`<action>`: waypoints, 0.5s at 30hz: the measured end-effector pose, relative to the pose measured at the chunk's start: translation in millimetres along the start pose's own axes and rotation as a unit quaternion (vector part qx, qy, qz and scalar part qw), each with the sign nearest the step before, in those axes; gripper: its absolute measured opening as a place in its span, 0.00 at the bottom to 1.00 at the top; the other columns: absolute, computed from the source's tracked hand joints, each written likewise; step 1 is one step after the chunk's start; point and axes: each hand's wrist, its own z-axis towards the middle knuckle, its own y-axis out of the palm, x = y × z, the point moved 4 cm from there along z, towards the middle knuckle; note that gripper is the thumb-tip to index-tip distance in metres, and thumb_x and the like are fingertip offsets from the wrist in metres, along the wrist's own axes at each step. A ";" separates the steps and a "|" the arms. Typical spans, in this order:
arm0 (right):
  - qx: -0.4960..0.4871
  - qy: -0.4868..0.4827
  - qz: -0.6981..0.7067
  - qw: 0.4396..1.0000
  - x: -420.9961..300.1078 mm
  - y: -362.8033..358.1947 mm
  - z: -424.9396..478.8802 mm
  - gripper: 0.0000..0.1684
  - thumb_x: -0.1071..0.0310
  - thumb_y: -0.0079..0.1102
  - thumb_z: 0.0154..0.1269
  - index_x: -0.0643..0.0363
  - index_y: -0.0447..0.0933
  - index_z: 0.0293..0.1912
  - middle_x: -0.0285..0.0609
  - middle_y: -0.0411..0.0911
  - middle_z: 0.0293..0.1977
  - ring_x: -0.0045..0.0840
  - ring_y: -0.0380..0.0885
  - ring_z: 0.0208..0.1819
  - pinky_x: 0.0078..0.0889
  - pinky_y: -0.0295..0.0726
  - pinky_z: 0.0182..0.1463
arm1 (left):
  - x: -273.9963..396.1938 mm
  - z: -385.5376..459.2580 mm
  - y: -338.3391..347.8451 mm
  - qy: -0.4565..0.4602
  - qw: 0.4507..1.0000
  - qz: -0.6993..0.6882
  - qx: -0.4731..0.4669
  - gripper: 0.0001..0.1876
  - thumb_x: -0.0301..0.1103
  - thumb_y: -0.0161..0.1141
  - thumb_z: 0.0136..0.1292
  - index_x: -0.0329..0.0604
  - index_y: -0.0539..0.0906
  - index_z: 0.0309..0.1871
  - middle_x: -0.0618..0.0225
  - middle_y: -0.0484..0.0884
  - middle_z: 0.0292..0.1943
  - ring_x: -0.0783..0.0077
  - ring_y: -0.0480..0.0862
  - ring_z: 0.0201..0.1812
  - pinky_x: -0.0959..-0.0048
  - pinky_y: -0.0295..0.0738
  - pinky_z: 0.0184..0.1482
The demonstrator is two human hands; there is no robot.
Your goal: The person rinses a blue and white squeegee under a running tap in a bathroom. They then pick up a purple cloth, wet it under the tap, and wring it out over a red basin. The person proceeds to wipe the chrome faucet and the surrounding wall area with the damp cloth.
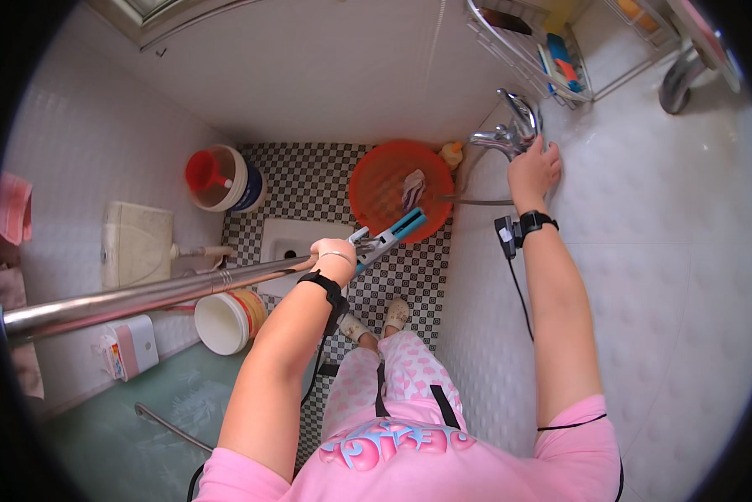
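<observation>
My left hand (336, 257) is closed around the metal pole of a mop (163, 290). The pole runs out to the left, and its blue and white head (393, 237) hangs over the near rim of a red-orange plastic basin (363, 188). A crumpled striped cloth (413, 188) lies inside the basin. My right hand (535, 170) is at the near end of a chrome wall faucet (504, 135), fingers bent against it. Whether they grip it is hidden. A flexible hose (482, 202) loops below the faucet towards the basin.
A squat toilet (307, 229) is set into the checkered floor. A bucket (250, 182) holding a red dipper (205, 169) stands at far left, and another white bucket (222, 323) nearer. A cistern (137, 245) hangs left; a wire rack (533, 44) is above the faucet.
</observation>
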 end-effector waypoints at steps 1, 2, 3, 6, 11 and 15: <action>0.037 0.005 0.030 0.999 -10.4 -7.7 -11.5 0.26 0.68 0.55 0.58 0.58 0.68 0.58 0.49 0.67 0.52 0.43 0.66 0.55 0.46 0.68 0.56 | -9.1 -3.8 10.4 -0.012 1.000 -0.010 -0.005 0.14 0.34 0.67 0.53 0.47 0.87 0.45 0.66 0.87 0.42 0.61 0.86 0.42 0.60 0.77 0.39; 0.060 -0.030 0.106 0.992 -24.1 -8.5 -27.7 0.30 0.70 0.57 0.56 0.56 0.67 0.60 0.52 0.66 0.51 0.45 0.67 0.54 0.48 0.68 0.55 | -19.3 -7.3 21.8 -0.024 0.999 -0.020 -0.011 0.14 0.34 0.67 0.53 0.47 0.87 0.45 0.66 0.87 0.41 0.61 0.87 0.41 0.60 0.77 0.39; 0.052 -0.075 0.163 0.982 -43.0 -2.3 -49.1 0.29 0.70 0.56 0.55 0.55 0.67 0.59 0.52 0.66 0.50 0.46 0.67 0.53 0.48 0.68 0.55 | -30.4 -12.9 32.5 -0.039 0.999 -0.029 -0.016 0.14 0.34 0.67 0.53 0.47 0.87 0.44 0.66 0.87 0.41 0.61 0.87 0.41 0.60 0.77 0.38; -0.102 -0.152 0.291 0.939 -126.0 11.2 -140.3 0.25 0.70 0.56 0.53 0.53 0.69 0.54 0.51 0.67 0.49 0.47 0.68 0.50 0.51 0.69 0.53 | -59.2 -29.5 71.0 -0.075 0.996 -0.025 0.030 0.10 0.33 0.65 0.54 0.47 0.86 0.41 0.69 0.87 0.37 0.64 0.87 0.39 0.62 0.76 0.35; -0.587 -0.138 0.369 0.708 -249.3 65.7 -313.6 0.40 0.48 0.57 0.62 0.64 0.60 0.65 0.66 0.68 0.57 0.53 0.68 0.59 0.46 0.68 0.63 | -95.6 -68.1 123.7 -0.187 0.965 -0.056 0.175 0.08 0.35 0.54 0.62 0.49 0.80 0.42 0.67 0.83 0.37 0.64 0.84 0.40 0.63 0.74 0.41; -0.679 -0.064 0.341 0.647 -310.5 111.7 -381.8 0.35 0.47 0.51 0.65 0.69 0.68 0.59 0.61 0.76 0.47 0.45 0.75 0.51 0.39 0.72 0.56 | -120.9 -104.3 124.2 -0.189 0.954 -0.011 0.230 0.07 0.34 0.53 0.62 0.48 0.79 0.41 0.66 0.82 0.35 0.65 0.83 0.39 0.64 0.73 0.40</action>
